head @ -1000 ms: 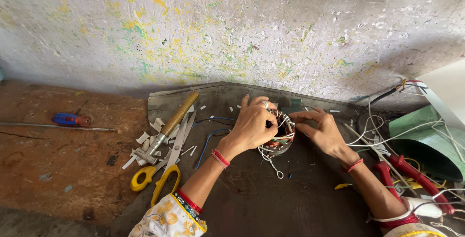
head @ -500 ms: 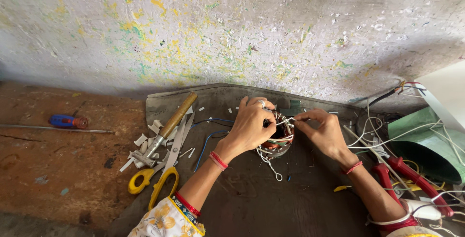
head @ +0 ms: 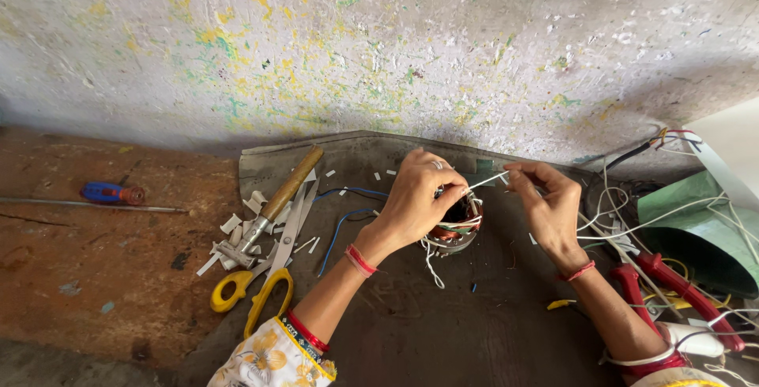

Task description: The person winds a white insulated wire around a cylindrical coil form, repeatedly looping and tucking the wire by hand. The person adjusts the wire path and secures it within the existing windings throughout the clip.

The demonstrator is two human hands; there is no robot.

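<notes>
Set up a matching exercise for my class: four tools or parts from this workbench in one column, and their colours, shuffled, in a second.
Column one:
1. scissors handles
2. screwdriver handle
3. pliers grips
4. sleeve held by the right hand over the motor winding

Column two:
A. red
B. white
C. yellow
D. blue with a red tip

Pairs: 1-C, 2-D, 3-A, 4-B

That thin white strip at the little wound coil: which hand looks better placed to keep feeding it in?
Probably the right hand: it pinches the white strip by its outer end. The left hand is cupped over the coil, steadying it.
</notes>
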